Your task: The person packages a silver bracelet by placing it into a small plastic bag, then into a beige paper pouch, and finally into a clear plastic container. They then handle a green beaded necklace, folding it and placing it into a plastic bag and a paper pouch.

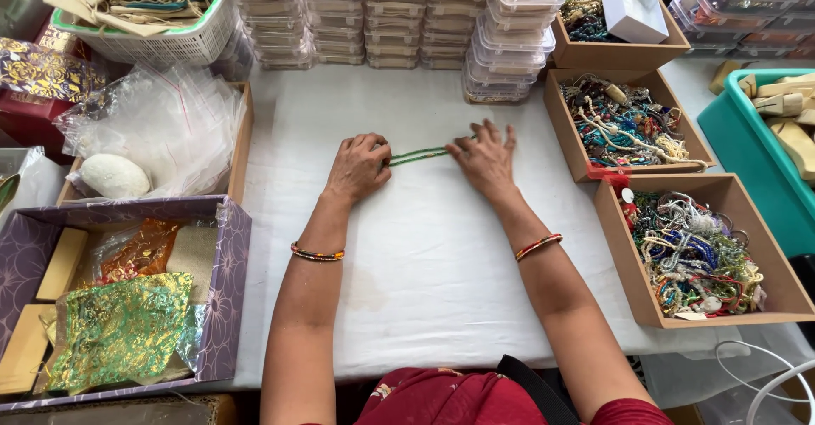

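Two hands stretch a green bead string flat on the tabletop: left hand pinching one end, right hand pressing the other, fingers spread; nothing packed yet.

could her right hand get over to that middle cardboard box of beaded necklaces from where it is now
Probably yes. The right hand rests on the green bead strand, and only bare white cloth lies between it and the middle cardboard box, which is open-topped.

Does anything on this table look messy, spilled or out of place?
Nothing spilled. The green bead strand lies straight between the left hand and right hand. Only a faint stain marks the white cloth.
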